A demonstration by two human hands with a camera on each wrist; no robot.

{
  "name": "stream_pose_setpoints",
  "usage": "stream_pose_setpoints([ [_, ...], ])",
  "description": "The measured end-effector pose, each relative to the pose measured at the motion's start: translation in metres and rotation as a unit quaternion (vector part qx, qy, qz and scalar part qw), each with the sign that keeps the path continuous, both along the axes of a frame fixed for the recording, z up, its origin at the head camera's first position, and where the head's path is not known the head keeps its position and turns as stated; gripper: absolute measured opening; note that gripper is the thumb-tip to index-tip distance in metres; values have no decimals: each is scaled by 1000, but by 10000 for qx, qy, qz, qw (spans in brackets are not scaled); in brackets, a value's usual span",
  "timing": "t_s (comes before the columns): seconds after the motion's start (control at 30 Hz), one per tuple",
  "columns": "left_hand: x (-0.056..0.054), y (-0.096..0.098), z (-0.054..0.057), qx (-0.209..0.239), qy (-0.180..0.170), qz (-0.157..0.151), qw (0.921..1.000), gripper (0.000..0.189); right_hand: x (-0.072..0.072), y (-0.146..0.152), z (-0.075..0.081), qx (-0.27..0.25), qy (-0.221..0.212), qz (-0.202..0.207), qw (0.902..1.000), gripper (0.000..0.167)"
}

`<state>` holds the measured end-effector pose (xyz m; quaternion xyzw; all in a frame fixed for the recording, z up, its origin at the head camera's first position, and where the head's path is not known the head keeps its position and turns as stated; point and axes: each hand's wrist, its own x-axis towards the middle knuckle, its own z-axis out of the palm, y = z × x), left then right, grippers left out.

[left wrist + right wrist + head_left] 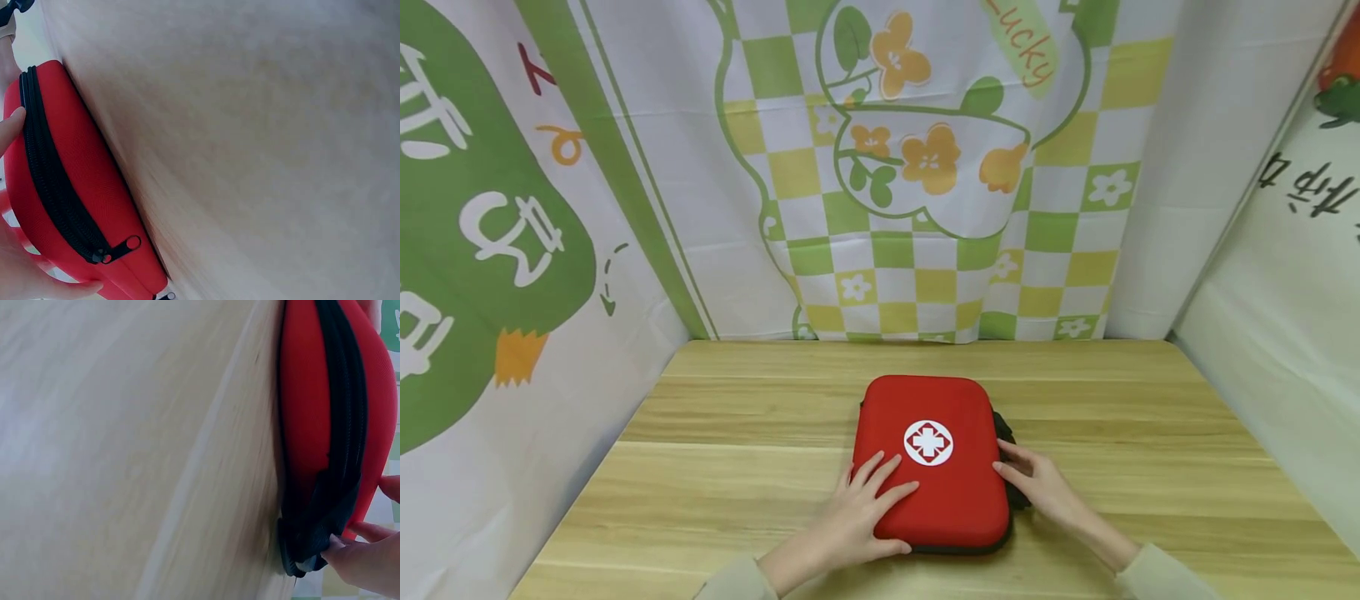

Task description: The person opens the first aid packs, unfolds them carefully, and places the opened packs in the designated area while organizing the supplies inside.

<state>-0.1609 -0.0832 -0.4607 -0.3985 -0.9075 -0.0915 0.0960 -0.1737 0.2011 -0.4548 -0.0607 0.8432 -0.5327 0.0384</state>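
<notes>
A red first-aid case [936, 508] with a white cross emblem [928, 442] lies flat on the wooden table. My left hand [868, 508] rests spread over its left side, fingers on the lid and thumb at the near edge. In the left wrist view, a fingertip touches the black zipper [53, 181], and a zipper pull [122, 250] hangs near the corner. On the other side, my right hand [1037, 483] touches the lid's right edge with extended fingers. A black strap [319, 519] sticks out there, fingertips right at it in the right wrist view.
The pale wooden table [722, 433] extends on both sides of the case. Behind it hangs a printed curtain [925, 275] with green and yellow checks. More printed cloth lines the left [625, 350] and right [1277, 333] sides.
</notes>
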Motion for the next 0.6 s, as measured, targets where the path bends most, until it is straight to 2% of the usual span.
stream_pose_setpoints([
  [0.23,1,3,0,-323,124,-24,9994,73,3,-8,2,65,61,-200,9998,50],
  [0.4,1,4,1,-316,224,-41,9992,74,4,-8,4,70,59,-106,9999,53],
  [0.6,0,2,2,-280,320,-124,9990,69,4,-2,3,-334,-280,154,9989,60],
])
